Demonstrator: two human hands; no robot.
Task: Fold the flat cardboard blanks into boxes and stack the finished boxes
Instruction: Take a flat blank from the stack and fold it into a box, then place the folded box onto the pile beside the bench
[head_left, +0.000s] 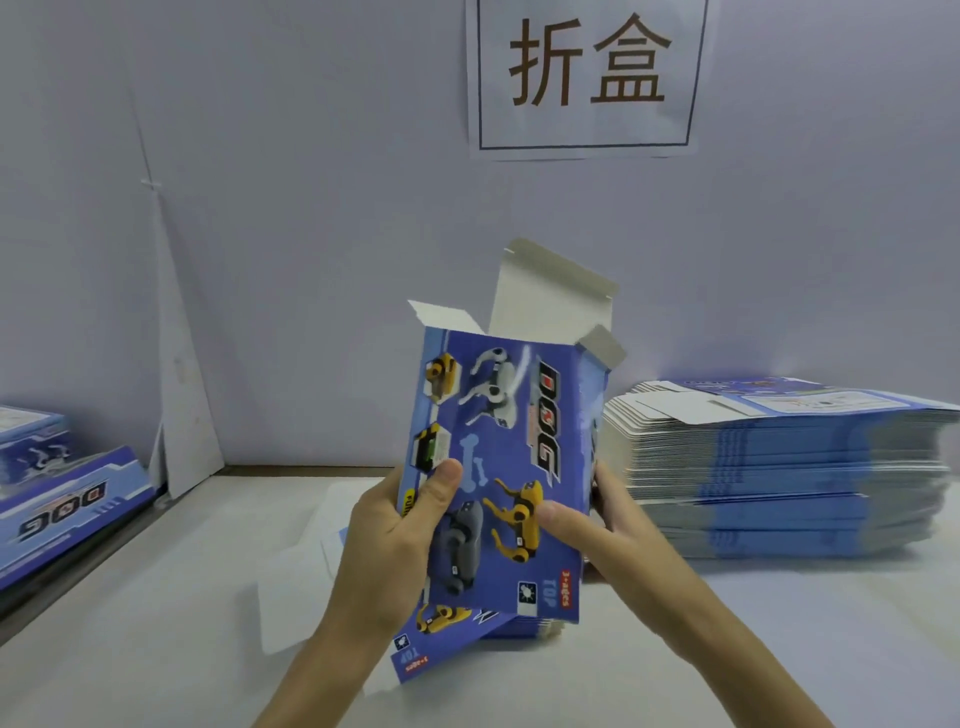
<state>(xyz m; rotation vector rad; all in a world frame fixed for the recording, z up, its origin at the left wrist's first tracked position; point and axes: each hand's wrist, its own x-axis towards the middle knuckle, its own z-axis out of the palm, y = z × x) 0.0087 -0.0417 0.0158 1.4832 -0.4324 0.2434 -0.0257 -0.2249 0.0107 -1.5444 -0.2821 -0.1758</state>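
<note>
Bare table lies open at left-front — the tall blank stack blocks the right, finished boxes the far left.

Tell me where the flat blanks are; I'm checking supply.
Head view: the flat blanks are stacked on the table at right, beside the box the right hand holds.

Pale wall, white table, sign

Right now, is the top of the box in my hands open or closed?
Open: the lid flap stands up, and the side flaps splay outward above the box.
</note>
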